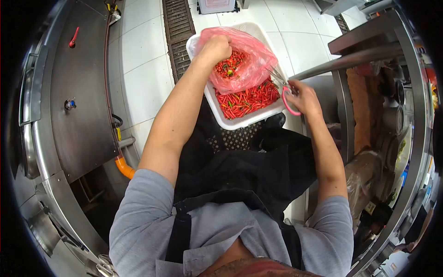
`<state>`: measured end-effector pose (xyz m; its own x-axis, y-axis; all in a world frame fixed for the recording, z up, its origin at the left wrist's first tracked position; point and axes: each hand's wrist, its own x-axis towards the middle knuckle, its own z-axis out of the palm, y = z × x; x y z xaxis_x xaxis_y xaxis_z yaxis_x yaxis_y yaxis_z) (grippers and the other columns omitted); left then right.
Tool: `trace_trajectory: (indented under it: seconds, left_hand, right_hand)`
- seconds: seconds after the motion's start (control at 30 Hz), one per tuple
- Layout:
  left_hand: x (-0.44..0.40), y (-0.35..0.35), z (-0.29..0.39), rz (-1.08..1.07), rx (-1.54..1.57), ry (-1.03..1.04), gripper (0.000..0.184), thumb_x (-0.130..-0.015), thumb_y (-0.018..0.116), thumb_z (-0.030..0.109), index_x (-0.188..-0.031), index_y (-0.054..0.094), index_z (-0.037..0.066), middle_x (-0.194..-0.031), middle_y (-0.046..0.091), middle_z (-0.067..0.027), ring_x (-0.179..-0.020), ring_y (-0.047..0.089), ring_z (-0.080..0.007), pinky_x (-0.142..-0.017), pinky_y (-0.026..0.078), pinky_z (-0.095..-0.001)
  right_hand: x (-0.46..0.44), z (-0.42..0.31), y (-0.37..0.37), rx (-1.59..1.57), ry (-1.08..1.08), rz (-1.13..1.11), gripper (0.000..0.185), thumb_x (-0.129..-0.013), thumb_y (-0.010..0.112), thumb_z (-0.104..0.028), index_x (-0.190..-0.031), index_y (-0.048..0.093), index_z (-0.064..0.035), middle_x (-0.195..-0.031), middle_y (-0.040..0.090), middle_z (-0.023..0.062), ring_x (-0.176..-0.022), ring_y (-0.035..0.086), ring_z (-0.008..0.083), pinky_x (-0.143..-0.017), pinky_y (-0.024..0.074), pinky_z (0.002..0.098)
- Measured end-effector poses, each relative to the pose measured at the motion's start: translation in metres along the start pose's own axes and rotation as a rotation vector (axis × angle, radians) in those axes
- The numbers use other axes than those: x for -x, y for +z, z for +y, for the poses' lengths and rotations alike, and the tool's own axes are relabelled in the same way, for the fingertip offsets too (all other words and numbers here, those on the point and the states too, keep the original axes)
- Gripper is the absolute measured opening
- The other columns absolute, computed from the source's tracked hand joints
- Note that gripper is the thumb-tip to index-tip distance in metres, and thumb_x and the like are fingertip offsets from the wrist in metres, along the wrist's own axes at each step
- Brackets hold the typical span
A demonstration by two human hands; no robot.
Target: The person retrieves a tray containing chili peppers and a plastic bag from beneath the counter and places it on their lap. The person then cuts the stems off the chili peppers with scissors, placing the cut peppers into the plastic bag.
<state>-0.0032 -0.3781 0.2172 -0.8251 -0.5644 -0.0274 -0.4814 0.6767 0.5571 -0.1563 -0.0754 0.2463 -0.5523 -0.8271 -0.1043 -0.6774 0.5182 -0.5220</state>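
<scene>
Red chilies point(247, 102) fill the lower part of a white plastic basket point(228, 125). Over the basket's upper part lies a translucent pink plastic bag point(249, 76), its mouth open, with small chili pieces point(227, 69) inside. At the bag's upper left edge is my left hand point(218, 48), fingers closed; what they hold, if anything, is hidden. My right hand point(304, 98) grips scissors point(290, 102) with pink handles, to the right of the basket. Their metal blades are spread and point up and left toward the bag's right edge.
A steel cabinet point(80, 87) stands on the left, with an orange pipe point(123, 167) below it. Behind the basket runs a floor drain grate point(179, 32) across white tiles point(143, 76). A steel shelf with a rail point(350, 59) stands at right.
</scene>
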Motion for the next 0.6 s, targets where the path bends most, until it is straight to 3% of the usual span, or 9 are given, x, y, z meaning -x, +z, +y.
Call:
trace_trajectory:
  seconds: [0.03, 0.07, 0.1, 0.17, 0.23, 0.3, 0.33, 0.47, 0.6]
  left_hand:
    - [0.008, -0.003, 0.011, -0.001, -0.128, 0.028, 0.031, -0.076, 0.057, 0.013, -0.104, 0.069, 0.007, -0.097, 0.067, -0.0218, -0.096, 0.064, -0.0391, -0.087, 0.051, -0.0465]
    - [0.019, -0.005, 0.022, 0.123, -0.105, 0.057, 0.026, -0.075, 0.054, 0.01, -0.094, 0.071, 0.006, -0.092, 0.067, -0.0218, -0.091, 0.065, -0.0397, -0.085, 0.051, -0.0484]
    - [0.03, -0.004, 0.034, 0.12, -0.11, 0.063, 0.026, -0.075, 0.054, 0.01, -0.094, 0.071, 0.006, -0.092, 0.067, -0.0218, -0.091, 0.065, -0.0397, -0.085, 0.051, -0.0484]
    - [0.046, -0.001, 0.057, 0.177, -0.089, 0.12, 0.024, -0.076, 0.054, 0.013, -0.093, 0.07, 0.006, -0.09, 0.067, -0.0216, -0.089, 0.065, -0.0394, -0.083, 0.052, -0.0488]
    - [0.056, 0.027, 0.067, -0.003, -0.009, 0.232, 0.022, -0.08, 0.057, 0.017, -0.095, 0.07, 0.008, -0.091, 0.067, -0.0206, -0.088, 0.064, -0.0383, -0.081, 0.052, -0.046]
    - [0.072, 0.06, 0.083, -0.279, -0.144, 0.238, 0.021, -0.079, 0.058, 0.016, -0.094, 0.07, 0.008, -0.088, 0.067, -0.0219, -0.088, 0.065, -0.0371, -0.083, 0.051, -0.0456]
    - [0.078, 0.072, 0.09, -0.39, -0.196, 0.242, 0.021, -0.079, 0.057, 0.014, -0.095, 0.07, 0.009, -0.091, 0.067, -0.0216, -0.088, 0.066, -0.0368, -0.084, 0.051, -0.0464]
    - [0.092, 0.128, 0.084, -0.353, -0.356, 0.212, 0.024, -0.083, 0.05, 0.01, -0.1, 0.067, 0.006, -0.094, 0.067, -0.0222, -0.09, 0.066, -0.0368, -0.083, 0.052, -0.0465]
    - [0.094, 0.152, 0.076, -0.339, -0.387, 0.285, 0.024, -0.087, 0.045, 0.01, -0.095, 0.067, 0.003, -0.092, 0.068, -0.0213, -0.091, 0.066, -0.0364, -0.081, 0.053, -0.0461]
  right_hand:
    - [0.02, -0.001, -0.006, -0.086, 0.026, -0.028, 0.046, -0.072, 0.074, -0.026, -0.111, 0.065, -0.003, -0.088, 0.068, 0.0187, -0.082, 0.067, 0.0286, -0.077, 0.0514, 0.0369]
    - [0.037, -0.003, -0.013, -0.11, 0.045, -0.088, 0.047, -0.073, 0.078, -0.023, -0.113, 0.063, -0.0015, -0.084, 0.065, 0.01, -0.072, 0.06, 0.0143, -0.071, 0.0503, 0.028]
    - [0.046, 0.006, -0.009, -0.116, 0.048, -0.083, 0.047, -0.073, 0.078, -0.023, -0.113, 0.063, -0.0015, -0.084, 0.065, 0.01, -0.072, 0.06, 0.0143, -0.071, 0.0503, 0.028]
    - [0.062, 0.029, 0.003, -0.497, 0.025, 0.03, 0.049, -0.076, 0.078, -0.022, -0.116, 0.061, 0.0006, -0.084, 0.062, 0.0063, -0.069, 0.058, 0.0109, -0.065, 0.0489, 0.0246]
    - [0.073, 0.016, 0.0, -0.706, 0.09, 0.02, 0.048, -0.079, 0.077, -0.023, -0.117, 0.059, 0.0005, -0.086, 0.062, 0.0051, -0.067, 0.059, 0.0118, -0.06, 0.0486, 0.0231]
    - [0.082, 0.003, 0.0, -1.063, 0.369, 0.149, 0.045, -0.08, 0.075, -0.021, -0.117, 0.058, -0.0008, -0.086, 0.063, 0.0061, -0.066, 0.061, 0.0141, -0.056, 0.0498, 0.0242]
    - [0.086, 0.004, 0.003, -1.105, 0.353, 0.155, 0.044, -0.081, 0.075, -0.021, -0.116, 0.057, -0.0005, -0.087, 0.064, 0.0072, -0.067, 0.063, 0.016, -0.057, 0.051, 0.0255]
    - [0.088, 0.002, 0.008, -1.126, 0.315, 0.213, 0.044, -0.082, 0.075, -0.021, -0.115, 0.056, 0.0003, -0.085, 0.063, 0.007, -0.068, 0.063, 0.0161, -0.056, 0.0502, 0.0256]
    - [0.093, -0.007, -0.003, -1.191, 0.313, 0.237, 0.052, -0.08, 0.077, -0.024, -0.118, 0.055, 0.0034, -0.083, 0.064, 0.007, -0.067, 0.063, 0.0135, -0.055, 0.0493, 0.0243]
